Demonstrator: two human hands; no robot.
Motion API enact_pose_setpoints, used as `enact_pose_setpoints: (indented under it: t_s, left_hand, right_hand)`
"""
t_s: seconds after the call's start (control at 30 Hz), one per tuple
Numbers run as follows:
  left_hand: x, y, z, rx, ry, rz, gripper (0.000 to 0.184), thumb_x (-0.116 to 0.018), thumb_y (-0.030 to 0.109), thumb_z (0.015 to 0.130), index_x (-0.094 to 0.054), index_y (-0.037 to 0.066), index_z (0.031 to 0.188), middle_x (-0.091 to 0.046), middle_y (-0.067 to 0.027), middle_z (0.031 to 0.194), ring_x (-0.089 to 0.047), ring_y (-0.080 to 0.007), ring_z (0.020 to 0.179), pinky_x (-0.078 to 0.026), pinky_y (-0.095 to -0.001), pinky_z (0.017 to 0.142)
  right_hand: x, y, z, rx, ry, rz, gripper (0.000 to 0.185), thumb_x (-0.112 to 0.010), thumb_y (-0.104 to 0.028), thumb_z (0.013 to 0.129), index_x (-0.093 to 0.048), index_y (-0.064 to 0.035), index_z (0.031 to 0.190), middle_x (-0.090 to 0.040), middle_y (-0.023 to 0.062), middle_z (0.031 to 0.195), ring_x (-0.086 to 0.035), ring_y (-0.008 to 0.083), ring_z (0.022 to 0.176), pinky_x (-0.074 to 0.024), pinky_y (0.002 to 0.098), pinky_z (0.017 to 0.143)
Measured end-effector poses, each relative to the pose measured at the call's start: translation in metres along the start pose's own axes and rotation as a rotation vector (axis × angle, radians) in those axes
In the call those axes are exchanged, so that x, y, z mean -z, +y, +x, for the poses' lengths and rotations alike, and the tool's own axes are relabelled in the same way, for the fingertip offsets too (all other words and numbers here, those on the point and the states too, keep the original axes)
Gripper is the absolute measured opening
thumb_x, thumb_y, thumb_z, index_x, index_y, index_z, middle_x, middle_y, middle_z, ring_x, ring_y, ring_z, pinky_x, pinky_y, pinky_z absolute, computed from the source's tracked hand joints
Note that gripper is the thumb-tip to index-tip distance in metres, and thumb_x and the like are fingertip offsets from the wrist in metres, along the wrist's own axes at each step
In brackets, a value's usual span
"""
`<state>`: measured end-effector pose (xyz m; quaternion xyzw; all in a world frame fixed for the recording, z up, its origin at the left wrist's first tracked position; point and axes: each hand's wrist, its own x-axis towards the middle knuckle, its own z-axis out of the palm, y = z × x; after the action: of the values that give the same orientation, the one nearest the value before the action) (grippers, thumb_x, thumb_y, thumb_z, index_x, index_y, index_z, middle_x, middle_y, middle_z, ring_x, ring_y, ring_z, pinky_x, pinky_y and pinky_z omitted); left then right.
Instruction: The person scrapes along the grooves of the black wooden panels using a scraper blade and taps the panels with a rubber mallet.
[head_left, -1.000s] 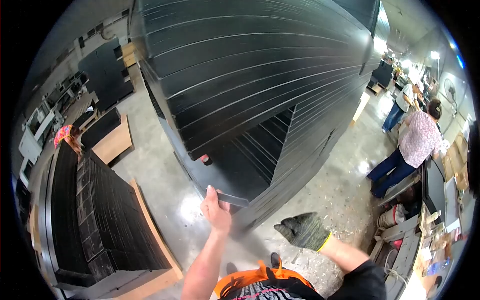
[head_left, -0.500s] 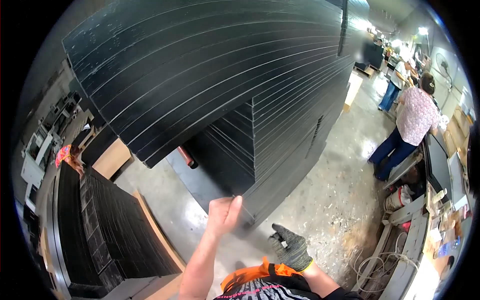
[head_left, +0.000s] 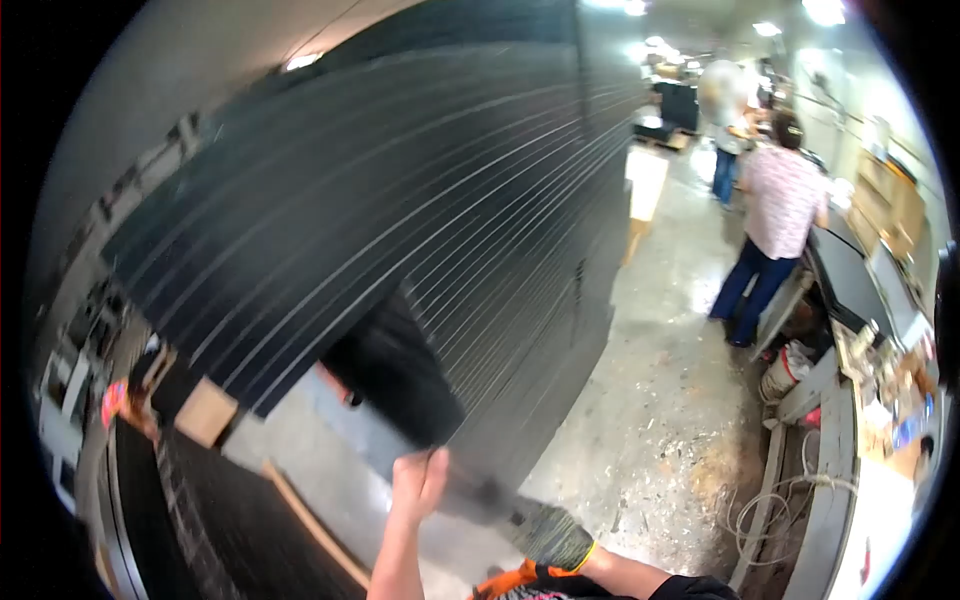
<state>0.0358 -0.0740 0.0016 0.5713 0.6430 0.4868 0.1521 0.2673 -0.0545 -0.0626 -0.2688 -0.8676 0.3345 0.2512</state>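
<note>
A tall stack of black panels (head_left: 490, 230) with pale edge lines fills the middle of the view. My left hand (head_left: 419, 484) is bare and closed in front of the stack's lower corner. What its fingers hold, if anything, is hidden. My right hand (head_left: 548, 532) wears a grey knit glove with a yellow cuff edge. It is just to the right of my left hand, low by the stack, and its fingers are smeared by motion. A reddish object (head_left: 338, 384) shows partly in the gap under the overhanging panels.
Another pile of dark boards (head_left: 225, 510) stands at lower left. On the right runs a cluttered workbench (head_left: 850, 400), with a coiled pale cable (head_left: 775, 520) below. A person in a patterned shirt (head_left: 780, 200) stands at it. Another person (head_left: 118, 405) is at far left.
My view has swung, so the stack appears further left and lower. My left hand shifts slightly down and left in view. My gloved right hand has moved left, towards the left hand.
</note>
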Motion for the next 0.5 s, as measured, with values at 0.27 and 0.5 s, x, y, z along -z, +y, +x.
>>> enact_pose_setpoints:
  t_s: [0.27, 0.5]
  left_hand:
    - [-0.013, -0.003, -0.006, -0.028, -0.017, 0.098, 0.045, -0.054, 0.025, 0.094, -0.054, -0.002, 0.058, -0.054, -0.0092, 0.05, -0.052, -0.0203, 0.046, -0.037, -0.0362, 0.046]
    - [-0.047, 0.047, -0.022, -0.228, -0.14, 0.319, 0.035, -0.052, 0.017, 0.095, -0.058, -0.002, 0.066, -0.057, -0.0206, 0.06, -0.056, -0.0389, 0.054, -0.041, -0.0453, 0.049]
  right_hand:
    - [0.003, -0.023, 0.019, -0.129, 0.13, 0.107, 0.057, -0.057, -0.041, 0.09, -0.05, -0.0037, 0.132, -0.057, 0.0206, 0.125, -0.058, 0.0356, 0.112, -0.0464, 0.0411, 0.095]
    - [-0.005, -0.016, 0.01, -0.133, 0.257, 0.241, 0.052, -0.061, -0.037, 0.087, -0.052, -0.006, 0.127, -0.062, 0.0171, 0.114, -0.062, 0.0341, 0.099, -0.0507, 0.0433, 0.08]
